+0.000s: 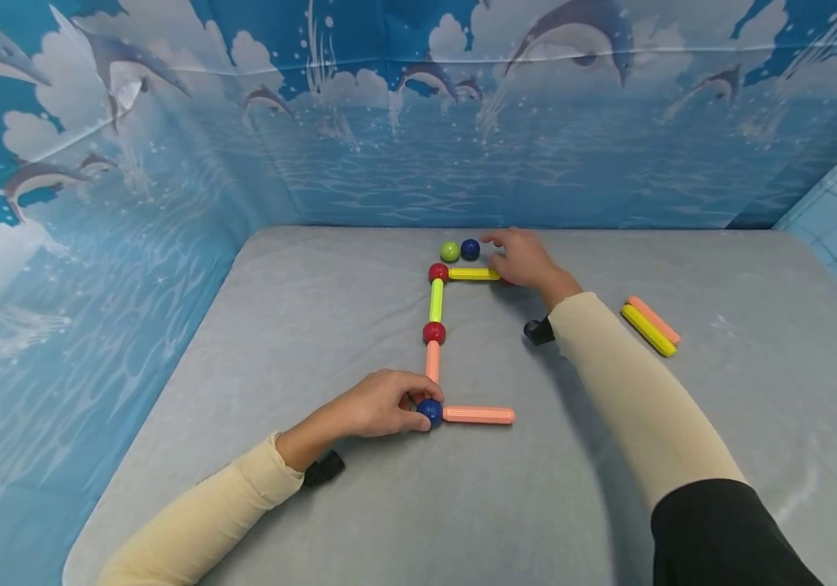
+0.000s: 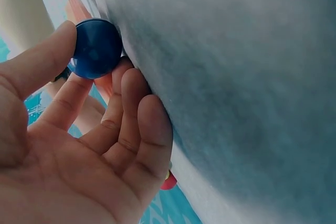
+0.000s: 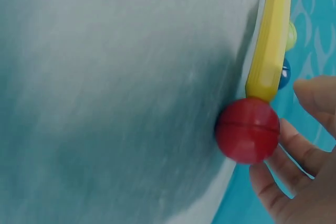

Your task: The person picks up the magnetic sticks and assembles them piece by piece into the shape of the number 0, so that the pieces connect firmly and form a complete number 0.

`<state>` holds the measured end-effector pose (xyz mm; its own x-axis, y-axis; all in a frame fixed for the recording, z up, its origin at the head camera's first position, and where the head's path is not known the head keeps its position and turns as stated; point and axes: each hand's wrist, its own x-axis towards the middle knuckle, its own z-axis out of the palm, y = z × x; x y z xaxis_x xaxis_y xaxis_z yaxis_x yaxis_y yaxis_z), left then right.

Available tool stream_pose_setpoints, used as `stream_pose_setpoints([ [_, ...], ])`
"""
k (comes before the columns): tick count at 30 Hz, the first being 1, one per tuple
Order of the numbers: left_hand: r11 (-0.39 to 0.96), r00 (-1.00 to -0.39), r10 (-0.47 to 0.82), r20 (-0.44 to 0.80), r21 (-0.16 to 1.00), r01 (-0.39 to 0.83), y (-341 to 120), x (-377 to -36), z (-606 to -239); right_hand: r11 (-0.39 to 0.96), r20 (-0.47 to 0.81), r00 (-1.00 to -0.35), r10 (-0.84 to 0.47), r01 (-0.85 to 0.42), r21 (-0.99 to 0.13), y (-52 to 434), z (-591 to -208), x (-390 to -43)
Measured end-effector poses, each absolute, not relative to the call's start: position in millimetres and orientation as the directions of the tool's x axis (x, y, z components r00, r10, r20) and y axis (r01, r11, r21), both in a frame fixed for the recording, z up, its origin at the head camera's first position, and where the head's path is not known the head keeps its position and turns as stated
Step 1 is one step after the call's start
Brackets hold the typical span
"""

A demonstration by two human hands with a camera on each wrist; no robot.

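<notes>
My left hand [image 1: 381, 403] pinches a blue ball [image 1: 429, 412] between thumb and fingers at the near corner of a stick-and-ball figure. From that ball a peach stick [image 1: 478, 415] points right and another peach stick [image 1: 433, 360] runs back to a red ball [image 1: 433, 332]. Beyond it a lime stick [image 1: 436, 300] reaches a second red ball [image 1: 438, 272], where a yellow stick [image 1: 473, 274] turns right. At its end sits a third red ball [image 3: 248, 131], beside the loosely spread fingers of my right hand [image 1: 524, 258]; the thumb stays apart from it.
A loose green ball [image 1: 450, 251] and a dark blue ball [image 1: 470, 249] lie behind the yellow stick. To the right, a yellow stick [image 1: 648, 330] and a peach stick [image 1: 654, 320] lie side by side on the grey tabletop [image 1: 755, 391]. A dolphin-print curtain [image 1: 418, 163] borders the back edge.
</notes>
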<state>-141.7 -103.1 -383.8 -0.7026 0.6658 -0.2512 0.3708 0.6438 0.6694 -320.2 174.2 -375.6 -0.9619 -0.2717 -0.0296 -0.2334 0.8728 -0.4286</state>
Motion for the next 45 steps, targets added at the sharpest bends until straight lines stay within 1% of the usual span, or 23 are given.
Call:
stream_pose_setpoints([
  [4, 0.642, -0.704, 0.667, -0.243, 0.668, 0.377, -104, -141, -383, 0.897, -0.049, -0.959, -0.279, -0.242, -0.369, 164, -375, -326],
  [7, 0.642, -0.704, 0.666, -0.245, 0.669, 0.375, -104, -140, -383, 0.914, -0.104, -0.952, -0.289, -0.242, -0.326, 159, -376, -329],
  [9, 0.642, -0.703, 0.667, -0.248, 0.670, 0.372, -103, -140, -383, 0.918, -0.138, -0.948, -0.288, -0.232, -0.321, 157, -377, -330],
  [12, 0.644, -0.702, 0.666, -0.253, 0.670, 0.370, -103, -139, -382, 0.905, -0.143, -0.960, -0.241, -0.169, -0.390, 155, -379, -331],
  [16, 0.646, -0.702, 0.667, -0.250, 0.664, 0.377, -103, -139, -381, 0.865, -0.097, -0.983, -0.154, -0.087, -0.495, 153, -382, -333],
  [19, 0.641, -0.700, 0.671, -0.242, 0.664, 0.385, -103, -140, -382, 0.852, -0.099, -0.988, -0.115, -0.047, -0.521, 152, -386, -335],
  [23, 0.636, -0.700, 0.674, -0.237, 0.668, 0.385, -103, -140, -382, 0.839, -0.085, -0.992, -0.098, -0.036, -0.543, 152, -390, -336],
  [25, 0.636, -0.700, 0.673, -0.238, 0.669, 0.384, -103, -140, -382, 0.838, -0.062, -0.993, -0.103, -0.053, -0.543, 153, -389, -336],
  [29, 0.636, -0.701, 0.673, -0.237, 0.669, 0.385, -103, -140, -382, 0.857, -0.008, -0.992, -0.127, -0.106, -0.505, 154, -385, -334],
  [33, 0.639, -0.698, 0.675, -0.241, 0.663, 0.389, -102, -140, -382, 0.885, 0.060, -0.983, -0.174, -0.183, -0.428, 160, -375, -330],
  [36, 0.643, -0.699, 0.671, -0.248, 0.664, 0.381, -102, -141, -382, 0.901, 0.099, -0.970, -0.220, -0.241, -0.360, 166, -361, -324],
  [39, 0.645, -0.703, 0.666, -0.251, 0.667, 0.372, -102, -141, -382, 0.908, 0.115, -0.957, -0.267, -0.289, -0.303, 173, -346, -315],
  [45, 0.651, -0.706, 0.660, -0.257, 0.664, 0.367, -102, -141, -383, 0.888, 0.113, -0.920, -0.374, -0.391, -0.244, 193, -323, -285],
])
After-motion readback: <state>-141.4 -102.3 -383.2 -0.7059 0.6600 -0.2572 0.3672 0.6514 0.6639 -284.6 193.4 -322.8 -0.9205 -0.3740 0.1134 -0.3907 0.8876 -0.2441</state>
